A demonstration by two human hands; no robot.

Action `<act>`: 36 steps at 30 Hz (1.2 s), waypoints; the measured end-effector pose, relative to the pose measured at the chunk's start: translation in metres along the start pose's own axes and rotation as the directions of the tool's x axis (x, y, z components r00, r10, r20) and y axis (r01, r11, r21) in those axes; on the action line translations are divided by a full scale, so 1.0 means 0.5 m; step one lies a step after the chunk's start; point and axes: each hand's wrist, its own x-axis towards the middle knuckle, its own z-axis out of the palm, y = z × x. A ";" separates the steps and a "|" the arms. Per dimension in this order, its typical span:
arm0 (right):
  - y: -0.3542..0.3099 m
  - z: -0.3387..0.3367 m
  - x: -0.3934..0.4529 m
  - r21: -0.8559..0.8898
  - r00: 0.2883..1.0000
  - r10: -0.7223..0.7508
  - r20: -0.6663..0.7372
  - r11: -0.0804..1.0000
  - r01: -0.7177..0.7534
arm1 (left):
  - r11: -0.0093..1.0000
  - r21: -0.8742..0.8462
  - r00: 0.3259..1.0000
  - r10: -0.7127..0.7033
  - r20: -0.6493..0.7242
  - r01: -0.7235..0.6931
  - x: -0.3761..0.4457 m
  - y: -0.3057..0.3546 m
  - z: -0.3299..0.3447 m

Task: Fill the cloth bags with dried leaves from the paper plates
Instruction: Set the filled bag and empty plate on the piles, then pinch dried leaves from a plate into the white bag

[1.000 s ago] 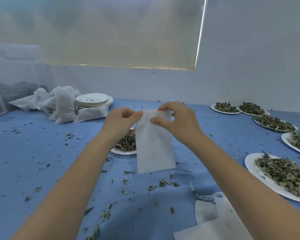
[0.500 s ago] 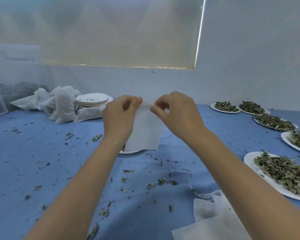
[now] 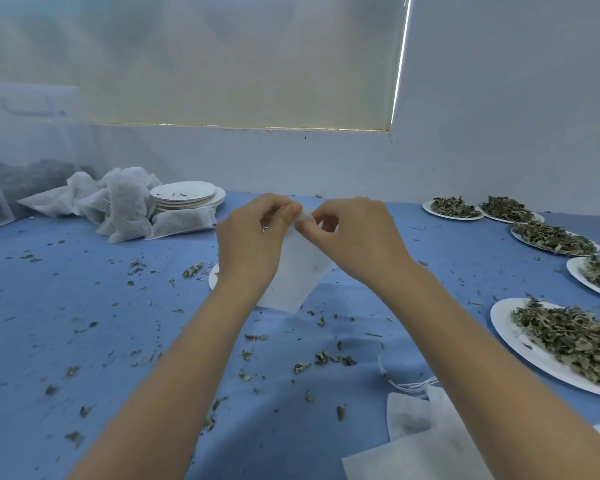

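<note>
- I see the left hand [image 3: 253, 244] and right hand [image 3: 355, 239] raised together over the middle of the worktop [image 3: 84, 323], thumbs and fingertips nearly meeting.
- Both hands pinch the top edge of one white cloth bag [image 3: 293, 271]; it hangs between them, flat, lower corner tilted toward the right.
- Behind the left wrist only the rim of a paper plate [image 3: 213, 277] shows; I cannot tell what it holds.
- Along the right side I count five paper plates heaped with dried leaves; the nearest plate [image 3: 510, 336] is the largest in view, with leaves [image 3: 568, 337] piled across it.
- Far left: a heap of filled bags [image 3: 118, 202] lies against a stack of empty plates [image 3: 187, 197].
- Near bottom right: flat spare bags [image 3: 420, 441] with white drawstrings [image 3: 409, 386] trailing onto the blue cloth.
- Leaf crumbs [image 3: 323, 358] are scattered over most of the worktop.
- Far left edge: a mesh enclosure [image 3: 21, 161], dark material inside, too hazy to identify.
</note>
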 end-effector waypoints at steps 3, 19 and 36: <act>-0.004 0.000 0.005 -0.011 0.999 -0.046 0.012 0.999 0.046 | 1.000 -0.017 0.999 -0.002 0.045 0.003 -0.001 0.000 0.007; -0.012 0.014 0.000 0.314 0.885 0.022 0.464 0.931 -0.188 | 0.997 -0.016 0.996 0.080 0.029 -0.080 -0.007 -0.004 0.002; -0.037 0.043 0.053 0.616 0.590 -0.308 0.747 -0.015 -0.788 | 0.627 0.618 0.873 0.243 0.423 -0.474 -0.027 -0.049 -0.050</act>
